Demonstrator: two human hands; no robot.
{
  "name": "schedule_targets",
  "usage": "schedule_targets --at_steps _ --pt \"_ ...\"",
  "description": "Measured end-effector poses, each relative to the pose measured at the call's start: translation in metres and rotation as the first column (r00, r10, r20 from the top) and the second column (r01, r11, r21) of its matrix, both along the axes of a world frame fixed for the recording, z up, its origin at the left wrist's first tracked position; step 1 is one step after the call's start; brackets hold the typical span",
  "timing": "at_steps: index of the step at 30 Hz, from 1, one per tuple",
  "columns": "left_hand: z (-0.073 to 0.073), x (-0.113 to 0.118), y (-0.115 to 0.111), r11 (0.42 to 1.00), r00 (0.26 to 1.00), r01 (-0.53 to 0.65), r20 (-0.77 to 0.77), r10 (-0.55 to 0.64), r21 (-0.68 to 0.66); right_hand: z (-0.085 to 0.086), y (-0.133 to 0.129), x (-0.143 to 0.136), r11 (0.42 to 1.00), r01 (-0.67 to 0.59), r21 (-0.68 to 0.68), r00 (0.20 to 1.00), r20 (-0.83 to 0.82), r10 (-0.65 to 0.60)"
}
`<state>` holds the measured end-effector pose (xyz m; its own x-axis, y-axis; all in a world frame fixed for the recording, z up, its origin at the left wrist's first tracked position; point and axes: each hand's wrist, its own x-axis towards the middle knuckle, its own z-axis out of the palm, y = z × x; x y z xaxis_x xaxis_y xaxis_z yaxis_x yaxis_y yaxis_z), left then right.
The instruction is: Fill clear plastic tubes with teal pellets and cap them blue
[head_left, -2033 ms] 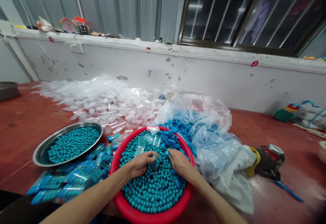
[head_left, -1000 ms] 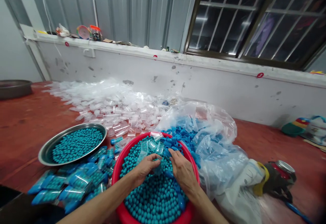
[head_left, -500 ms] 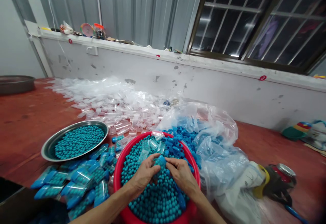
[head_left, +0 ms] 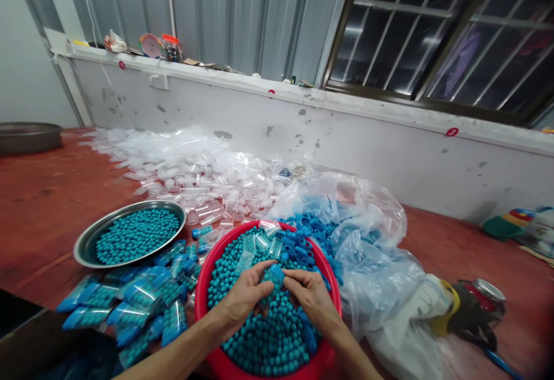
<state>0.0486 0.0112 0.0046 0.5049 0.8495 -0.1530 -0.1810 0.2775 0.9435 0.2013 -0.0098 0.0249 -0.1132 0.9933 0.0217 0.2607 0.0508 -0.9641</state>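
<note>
Over a red basin (head_left: 202,293) full of teal beads (head_left: 268,348), my left hand (head_left: 242,298) is closed around a small clear container of beads, mostly hidden by the fingers. A blue cap (head_left: 277,273) sits at the container's upper end. The fingertips of my right hand (head_left: 312,296) pinch at the cap's right side. Clear empty sleeves (head_left: 261,243) lie on the beads at the basin's back, beside a heap of loose blue caps (head_left: 298,245).
Left of the basin are a metal dish (head_left: 84,253) of beads and a pile of filled containers (head_left: 141,293). Clear sleeves (head_left: 203,181) spread behind. To the right lie a plastic bag (head_left: 376,259) with blue caps and a red jar with a metal lid (head_left: 489,290).
The blue cap shows more plainly and tilts slightly rightward between my hands. Both hands stay over the basin, and the camera view has shifted a little.
</note>
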Motion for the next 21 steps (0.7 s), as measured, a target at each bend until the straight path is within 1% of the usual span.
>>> schedule_targets --at_steps 2,3,6,8,10,12,15,19,21 --pt "-0.001 0.0 -0.001 1.0 0.999 0.026 0.026 -0.026 -0.005 -0.001 -0.002 -0.002 0.999 0.029 -0.024 0.999 -0.015 -0.029" --pt "-0.001 -0.001 -0.001 1.0 1.0 0.023 0.018 -0.023 0.004 -0.001 -0.003 -0.003 0.999 0.048 -0.013 0.999 -0.004 -0.048" --pt "-0.003 -0.001 -0.003 0.999 0.999 -0.006 -0.037 0.008 0.038 0.001 -0.008 -0.005 0.993 0.07 0.099 0.994 0.081 -0.078" --pt "-0.002 -0.001 -0.004 1.0 0.998 -0.014 -0.055 0.015 0.028 0.003 -0.011 -0.006 0.984 0.05 0.173 0.986 0.149 -0.076" --pt "-0.001 0.0 -0.005 1.0 0.998 -0.017 -0.066 0.018 0.007 0.005 -0.012 -0.004 0.979 0.014 0.204 0.98 0.191 -0.054" --pt "0.001 0.001 -0.007 0.999 0.997 -0.033 -0.076 0.034 0.014 0.005 -0.012 -0.002 0.985 -0.027 0.171 0.985 0.174 -0.003" --pt "0.002 0.004 -0.011 0.997 0.993 -0.059 -0.098 0.063 0.041 0.004 -0.009 0.005 0.991 -0.121 0.063 0.989 0.094 0.115" --pt "0.001 0.005 -0.014 0.998 0.99 -0.05 -0.13 0.056 0.044 0.005 -0.004 0.015 0.966 -0.256 -0.012 0.966 0.043 0.257" --pt "0.003 0.002 -0.013 0.998 0.989 -0.022 -0.144 0.03 0.056 0.006 -0.001 0.018 0.963 -0.265 -0.039 0.963 -0.056 0.263"
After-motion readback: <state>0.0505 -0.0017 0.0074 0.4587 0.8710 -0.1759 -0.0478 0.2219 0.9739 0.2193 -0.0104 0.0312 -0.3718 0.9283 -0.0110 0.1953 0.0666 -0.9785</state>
